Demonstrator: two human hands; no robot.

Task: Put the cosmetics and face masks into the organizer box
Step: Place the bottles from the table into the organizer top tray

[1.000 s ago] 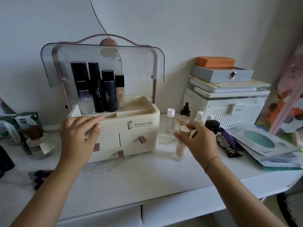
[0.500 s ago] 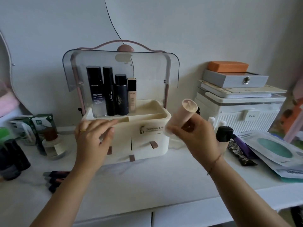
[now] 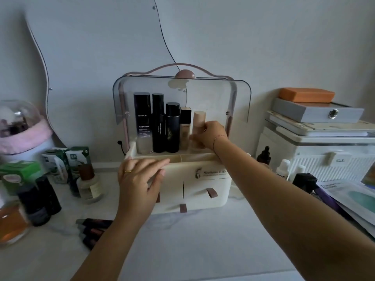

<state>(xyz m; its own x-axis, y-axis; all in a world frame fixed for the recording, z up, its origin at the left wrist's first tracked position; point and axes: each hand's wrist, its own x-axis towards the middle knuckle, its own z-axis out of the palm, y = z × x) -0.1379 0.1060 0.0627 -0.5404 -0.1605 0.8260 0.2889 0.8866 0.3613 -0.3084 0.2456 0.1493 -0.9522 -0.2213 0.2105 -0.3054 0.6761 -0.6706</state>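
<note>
Beige bottle [image 3: 198, 123] now in organizer box [image 3: 205, 192], right hand [image 3: 210, 134] around it; left hand [image 3: 140, 179] flat.

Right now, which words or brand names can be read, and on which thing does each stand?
"REVITALIFT": on the tall black bottle, leftmost in the organizer box.
"Serious Life": on the organizer box front.
Too blurred to read: vertical print on the second black bottle, face mask packets, green cartons, white box label.
</note>
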